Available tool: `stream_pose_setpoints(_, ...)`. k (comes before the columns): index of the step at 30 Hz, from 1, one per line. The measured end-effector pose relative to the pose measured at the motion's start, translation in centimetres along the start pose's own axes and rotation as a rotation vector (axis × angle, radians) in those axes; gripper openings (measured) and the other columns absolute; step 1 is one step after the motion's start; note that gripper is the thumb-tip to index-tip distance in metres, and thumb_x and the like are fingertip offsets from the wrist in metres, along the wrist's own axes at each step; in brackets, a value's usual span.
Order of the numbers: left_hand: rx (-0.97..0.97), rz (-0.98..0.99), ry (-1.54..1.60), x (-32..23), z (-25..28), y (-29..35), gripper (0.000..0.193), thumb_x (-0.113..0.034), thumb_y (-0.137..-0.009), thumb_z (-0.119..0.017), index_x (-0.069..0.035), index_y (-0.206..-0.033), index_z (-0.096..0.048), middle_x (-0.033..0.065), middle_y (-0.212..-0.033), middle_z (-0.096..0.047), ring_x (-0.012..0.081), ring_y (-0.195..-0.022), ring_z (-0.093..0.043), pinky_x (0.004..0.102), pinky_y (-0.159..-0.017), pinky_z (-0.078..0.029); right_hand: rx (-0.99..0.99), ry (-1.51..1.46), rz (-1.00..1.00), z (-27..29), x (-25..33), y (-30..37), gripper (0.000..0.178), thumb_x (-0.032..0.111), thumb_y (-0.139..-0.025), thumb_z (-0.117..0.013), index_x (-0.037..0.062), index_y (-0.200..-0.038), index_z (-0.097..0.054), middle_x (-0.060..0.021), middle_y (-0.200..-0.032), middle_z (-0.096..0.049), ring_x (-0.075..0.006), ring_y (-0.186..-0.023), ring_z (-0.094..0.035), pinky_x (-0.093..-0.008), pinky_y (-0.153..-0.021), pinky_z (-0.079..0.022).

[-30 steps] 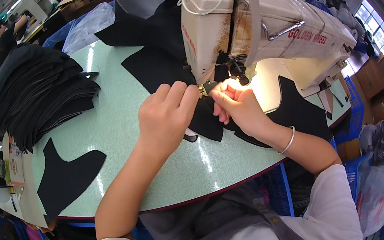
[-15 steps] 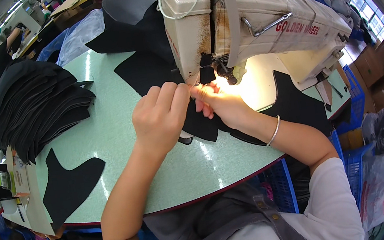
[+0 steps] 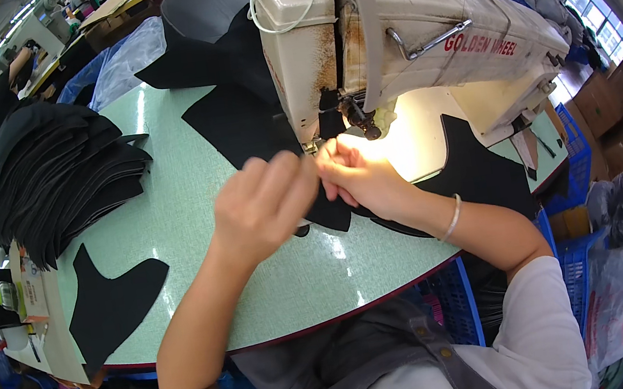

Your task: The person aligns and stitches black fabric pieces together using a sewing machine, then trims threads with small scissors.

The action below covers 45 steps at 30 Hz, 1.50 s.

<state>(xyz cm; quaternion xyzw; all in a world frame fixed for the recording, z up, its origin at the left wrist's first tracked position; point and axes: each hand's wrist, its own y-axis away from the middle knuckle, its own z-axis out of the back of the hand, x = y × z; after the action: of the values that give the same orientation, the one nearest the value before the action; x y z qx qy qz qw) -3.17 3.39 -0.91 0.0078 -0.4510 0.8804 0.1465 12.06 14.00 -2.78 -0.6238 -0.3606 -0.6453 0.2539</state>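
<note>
Just in front of the needle area of a worn cream sewing machine (image 3: pixel 305 54), my two hands are close together. My left hand (image 3: pixel 259 205) has its fingers curled in and is slightly blurred. The thumb and forefinger of my right hand (image 3: pixel 361 180) are pinched, its other fingers bent. Whatever lies between the fingertips is too small to make out. Under and behind the hands, a black fabric piece (image 3: pixel 227 123) lies at the machine head. Another cut black piece (image 3: pixel 482 176) rests on the table to the right of my right wrist.
A thick stack of black cut pieces (image 3: pixel 60 168) stands on the left of the pale green table (image 3: pixel 278 301). One curved black piece (image 3: pixel 117 303) lies nearer. Blue baskets (image 3: pixel 451 302) are below the table edge, and cardboard boxes (image 3: pixel 603 105) are at the right.
My left hand has dropped slightly toward me, away from the needle area. My right hand has shifted slightly, its fingers more curled. The black pieces lie as before.
</note>
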Motion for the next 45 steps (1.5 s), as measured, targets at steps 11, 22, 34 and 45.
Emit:
stream_pose_setpoints(11,0.358,0.35,0.583,-1.3,-1.8,1.8,0.015,-0.011,-0.08,-0.074,-0.005,-0.091,-0.065,0.007,-0.078,-0.06,0.021,-0.064,-0.059,0.0329,-0.055,-0.047,0.059,0.54,0.094,1.3,-0.3,2.7,0.009,0.008,-0.093,-0.06,0.0024,-0.09,-0.055,0.005,-0.055,-0.046,-0.0029,-0.051,-0.037,-0.025,-0.047,-0.031)
stream_pose_setpoints(22,0.024,0.341,0.152,-0.6,-3.4,2.0,0.013,-0.008,-0.072,-0.079,-0.008,-0.08,-0.069,0.0016,-0.064,-0.048,0.0165,-0.053,-0.048,0.0302,-0.046,-0.038,-0.129,1.515,0.835,5.0,-1.0,-0.1,0.007,0.014,-0.087,-0.062,0.009,-0.085,-0.057,-0.0078,-0.066,-0.056,-0.026,-0.054,-0.058,-0.0391,-0.051,-0.045)
stream_pose_setpoints(34,0.064,0.178,-0.04,-0.9,-3.0,1.7,0.019,-0.008,-0.066,-0.082,-0.006,-0.081,-0.072,-0.0004,-0.054,-0.046,0.0143,-0.045,-0.039,0.0292,-0.04,-0.03,0.07,1.101,0.832,6.6,-1.1,-0.6,0.021,0.008,-0.073,-0.071,0.0045,-0.092,-0.06,-0.0119,-0.085,-0.062,-0.0307,-0.077,-0.062,-0.0407,-0.067,-0.051)
stream_pose_setpoints(45,0.073,0.129,-0.102,-0.6,-3.1,1.9,0.02,-0.003,-0.067,-0.081,-0.005,-0.085,-0.071,0.0004,-0.056,-0.053,0.0136,-0.044,-0.041,0.028,-0.041,-0.031,0.03,1.012,0.928,6.6,-1.3,-0.9,0.023,0.008,-0.076,-0.069,0.0021,-0.098,-0.062,-0.0131,-0.093,-0.063,-0.0309,-0.086,-0.062,-0.0401,-0.073,-0.054)
